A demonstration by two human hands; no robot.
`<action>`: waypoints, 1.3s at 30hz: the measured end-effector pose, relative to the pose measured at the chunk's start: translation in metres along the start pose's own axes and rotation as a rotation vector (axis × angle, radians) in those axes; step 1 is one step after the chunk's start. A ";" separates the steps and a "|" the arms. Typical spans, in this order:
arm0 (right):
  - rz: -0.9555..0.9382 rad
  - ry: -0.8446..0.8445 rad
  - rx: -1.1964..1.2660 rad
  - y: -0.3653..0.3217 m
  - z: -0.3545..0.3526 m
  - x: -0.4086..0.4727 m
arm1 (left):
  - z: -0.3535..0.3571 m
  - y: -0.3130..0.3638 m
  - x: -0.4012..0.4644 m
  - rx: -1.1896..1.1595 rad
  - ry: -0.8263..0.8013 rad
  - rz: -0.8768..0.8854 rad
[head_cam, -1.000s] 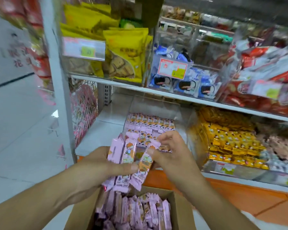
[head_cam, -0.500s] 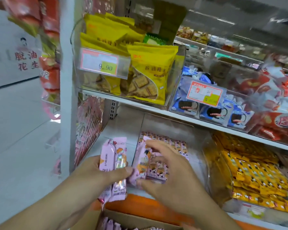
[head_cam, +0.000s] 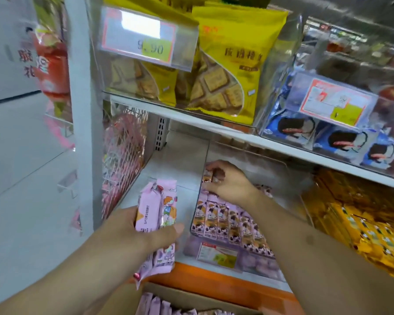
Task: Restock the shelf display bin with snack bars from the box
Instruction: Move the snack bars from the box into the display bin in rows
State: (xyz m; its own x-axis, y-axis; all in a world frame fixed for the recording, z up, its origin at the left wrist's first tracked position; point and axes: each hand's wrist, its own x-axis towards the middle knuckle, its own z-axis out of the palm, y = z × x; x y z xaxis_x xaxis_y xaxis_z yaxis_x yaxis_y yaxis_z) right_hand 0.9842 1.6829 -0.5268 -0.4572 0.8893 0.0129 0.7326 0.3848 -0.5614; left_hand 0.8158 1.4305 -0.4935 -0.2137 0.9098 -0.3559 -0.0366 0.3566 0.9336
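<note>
My left hand (head_cam: 132, 233) grips a bundle of pink-wrapped snack bars (head_cam: 157, 214) upright, in front of the lower shelf. My right hand (head_cam: 228, 181) reaches deep into the clear display bin (head_cam: 216, 254) and pinches a few bars (head_cam: 210, 177) at the back left of the bin. Rows of the same bars (head_cam: 228, 223) lie side by side in the bin. The cardboard box (head_cam: 191, 296) sits at the bottom edge, with several more pink bars (head_cam: 159, 306) in it.
An upper shelf (head_cam: 214, 127) close above the bin holds yellow biscuit bags (head_cam: 228, 64) and blue packs (head_cam: 341, 142). A bin of yellow bars (head_cam: 359, 223) stands to the right. A white upright post (head_cam: 84, 133) and a pink mesh rack (head_cam: 123, 160) lie left.
My right hand has gone from the bundle into the back of the bin with a few bars. The left hand keeps its bundle. The view moved closer and up, leaving little of the box.
</note>
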 end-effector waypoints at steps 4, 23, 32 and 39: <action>-0.059 -0.021 -0.172 -0.015 -0.009 -0.022 | 0.003 -0.001 -0.002 -0.042 -0.036 -0.012; -0.017 0.104 0.483 -0.069 -0.051 -0.215 | 0.034 0.015 -0.047 -0.010 -0.165 0.126; -0.289 0.082 0.046 -0.065 -0.045 -0.219 | 0.040 0.015 -0.031 -0.131 -0.112 0.044; -0.001 0.087 0.074 -0.025 -0.051 -0.132 | 0.033 0.016 -0.023 -0.038 -0.049 0.018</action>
State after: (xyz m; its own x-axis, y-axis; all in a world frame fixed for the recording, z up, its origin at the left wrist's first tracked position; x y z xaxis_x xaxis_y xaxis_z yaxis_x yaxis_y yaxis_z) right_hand 1.0521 1.5691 -0.4724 -0.4099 0.9083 0.0835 0.6914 0.3691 -0.6210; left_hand 0.8522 1.4220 -0.4717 -0.1664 0.9257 -0.3397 -0.0702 0.3325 0.9405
